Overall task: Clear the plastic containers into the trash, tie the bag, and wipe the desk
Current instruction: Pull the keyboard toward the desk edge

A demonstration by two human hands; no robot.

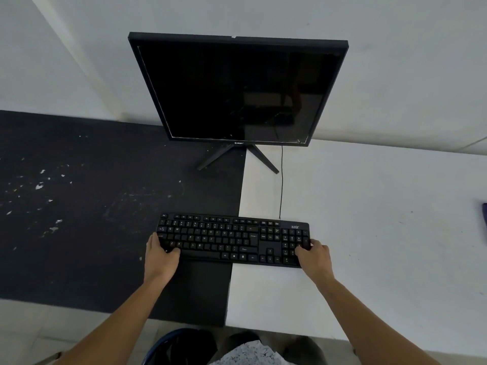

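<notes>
Squarely, left hand [162,255] and right hand [315,256] at opposite keyboard [232,239] ends, fingers [301,251] gripping its edges

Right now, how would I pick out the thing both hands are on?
Find the black monitor standing by the wall. In front of it lies the keyboard, across the line where the dark mat meets the white desk. It alone has keys, and the left hand and right hand grip its two ends.
</notes>
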